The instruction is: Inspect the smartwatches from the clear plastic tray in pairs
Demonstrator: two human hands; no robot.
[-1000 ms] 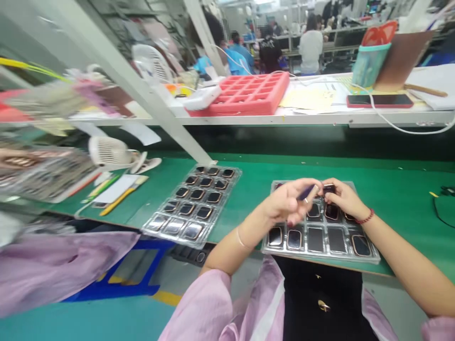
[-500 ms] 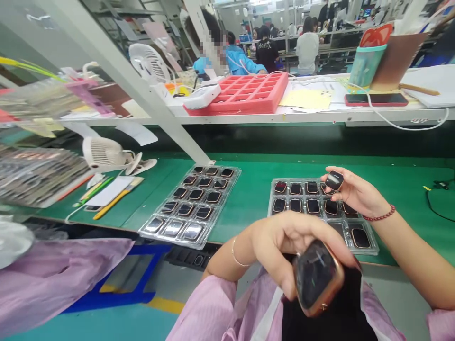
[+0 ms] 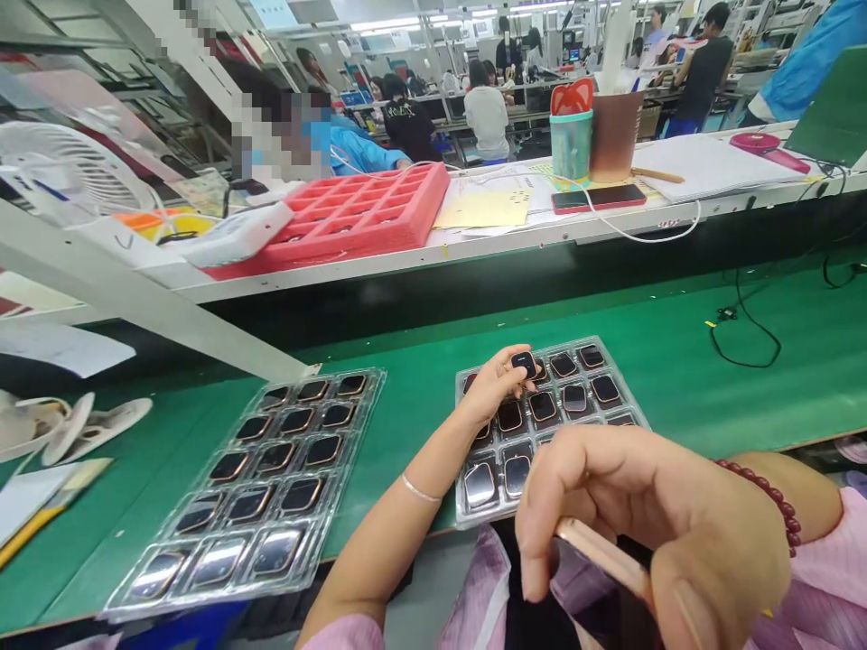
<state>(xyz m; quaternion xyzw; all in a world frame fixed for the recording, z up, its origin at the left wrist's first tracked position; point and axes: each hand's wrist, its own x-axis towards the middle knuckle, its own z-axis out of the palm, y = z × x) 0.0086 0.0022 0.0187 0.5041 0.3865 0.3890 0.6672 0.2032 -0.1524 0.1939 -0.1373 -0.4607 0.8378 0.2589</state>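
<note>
My left hand (image 3: pixel 498 384), a thin bracelet on its wrist, reaches over the right clear plastic tray (image 3: pixel 462 506). Its fingers pinch a small dark smartwatch body (image 3: pixel 524 363) above the tray's far rows. Close to the camera, my right hand (image 3: pixel 650 515), with a red bead bracelet, grips another smartwatch body by its edges. That one's gold-coloured side (image 3: pixel 602 552) faces me and the hand hides part of it. Strapless smartwatch bodies with black screens and gold rims, such as this one (image 3: pixel 574 397), sit in the right tray's pockets. My right hand covers the tray's near right part.
A second clear tray (image 3: pixel 331 506) of smartwatch bodies lies to the left on the green bench (image 3: pixel 413 406). A white fan (image 3: pixel 101 415) and a brush (image 3: pixel 58 506) are farther left. The raised shelf holds a red foam tray (image 3: pixel 433 212), a phone (image 3: pixel 600 199) and cups. People sit beyond.
My hands have swapped places: the left went from near the camera to the right tray, the right from the tray to near the camera. The view has swung right.
</note>
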